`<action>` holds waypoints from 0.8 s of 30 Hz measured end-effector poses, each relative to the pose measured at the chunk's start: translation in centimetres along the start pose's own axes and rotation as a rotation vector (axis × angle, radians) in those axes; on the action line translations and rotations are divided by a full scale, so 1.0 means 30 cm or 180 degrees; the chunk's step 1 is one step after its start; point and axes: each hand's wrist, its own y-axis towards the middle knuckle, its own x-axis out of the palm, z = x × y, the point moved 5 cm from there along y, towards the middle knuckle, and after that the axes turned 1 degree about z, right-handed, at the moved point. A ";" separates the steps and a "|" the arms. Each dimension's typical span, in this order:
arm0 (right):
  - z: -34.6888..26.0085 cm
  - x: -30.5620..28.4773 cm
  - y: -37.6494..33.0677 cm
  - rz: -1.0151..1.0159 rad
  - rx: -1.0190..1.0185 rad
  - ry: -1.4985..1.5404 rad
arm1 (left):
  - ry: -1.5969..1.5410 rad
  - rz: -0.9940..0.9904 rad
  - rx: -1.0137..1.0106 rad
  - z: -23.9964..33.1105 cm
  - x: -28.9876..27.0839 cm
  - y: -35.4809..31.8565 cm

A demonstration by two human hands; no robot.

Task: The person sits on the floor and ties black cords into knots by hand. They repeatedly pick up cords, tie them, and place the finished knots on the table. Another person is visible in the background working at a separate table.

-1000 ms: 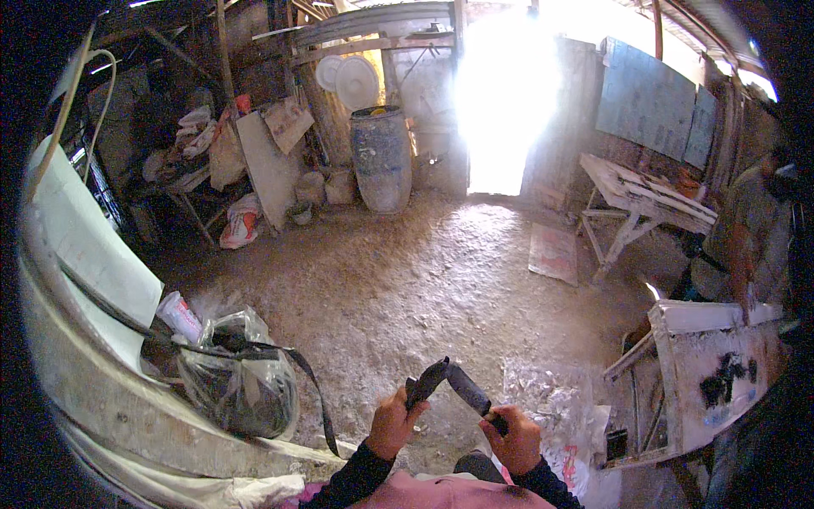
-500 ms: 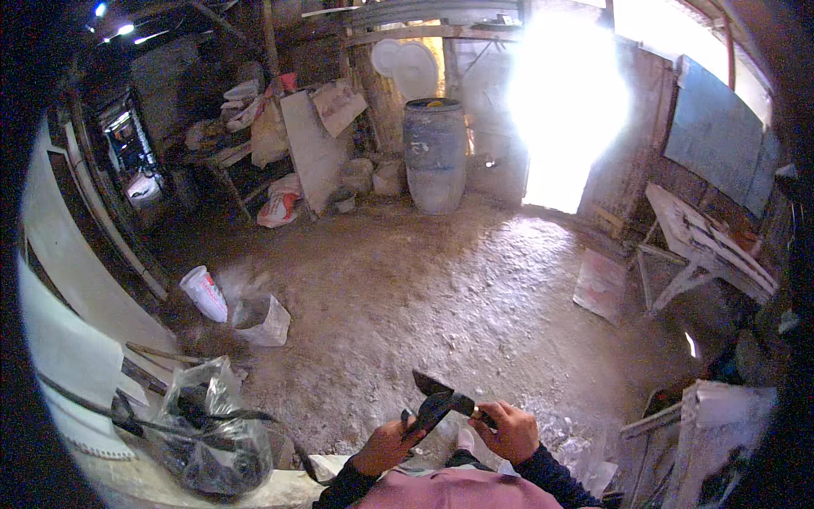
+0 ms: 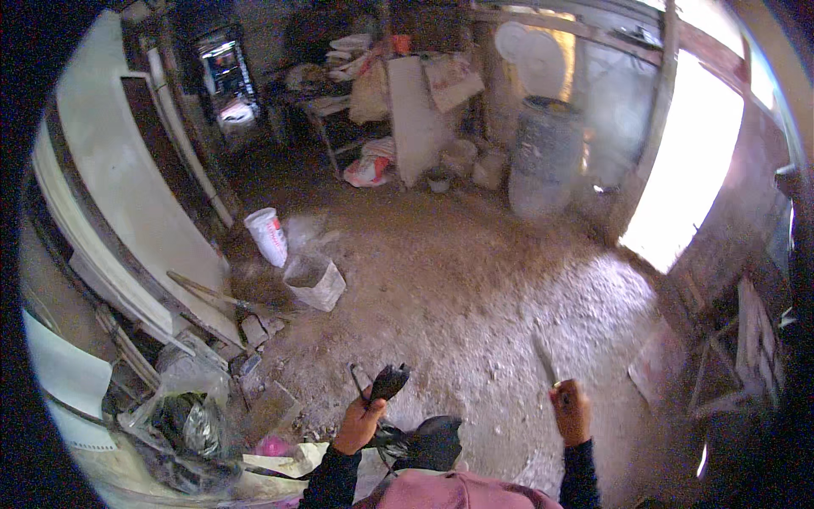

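My left hand (image 3: 359, 427) is closed around a black folded strip (image 3: 390, 382), with a thin loop standing up beside it. Well apart to the right, my right hand (image 3: 571, 414) grips a knife (image 3: 547, 363), its narrow blade pointing up and away, slightly blurred. Below and between the hands, close to my body, lies a black sheet-like thing (image 3: 438, 441) whose kind I cannot make out. A clear plastic bag (image 3: 182, 416) with dark contents rests at the near left.
An open whitish container (image 3: 318, 284) and a white sack (image 3: 268, 237) stand on the dirt floor. Pale panels (image 3: 127, 153) lean along the left. A blue barrel (image 3: 543, 161) stands at the back beside the bright doorway (image 3: 691, 161). A wooden frame (image 3: 721, 365) is at right.
My hands have moved apart, the right one carrying the knife to the right, away from the black strip. My view has turned left, and the black sheet-like thing now shows near my body.
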 end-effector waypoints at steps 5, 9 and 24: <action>-0.244 0.291 0.234 -0.1204 -0.0021 0.0972 | -0.1181 0.0136 0.0269 0.034 0.024 0.329; -0.396 0.441 0.503 -0.1286 -0.0971 0.0882 | -0.1488 0.0158 0.0103 0.032 -0.025 0.616; -0.766 0.920 1.399 -0.1202 -0.1408 0.1285 | -0.1357 0.1663 -0.0461 0.216 -0.476 1.313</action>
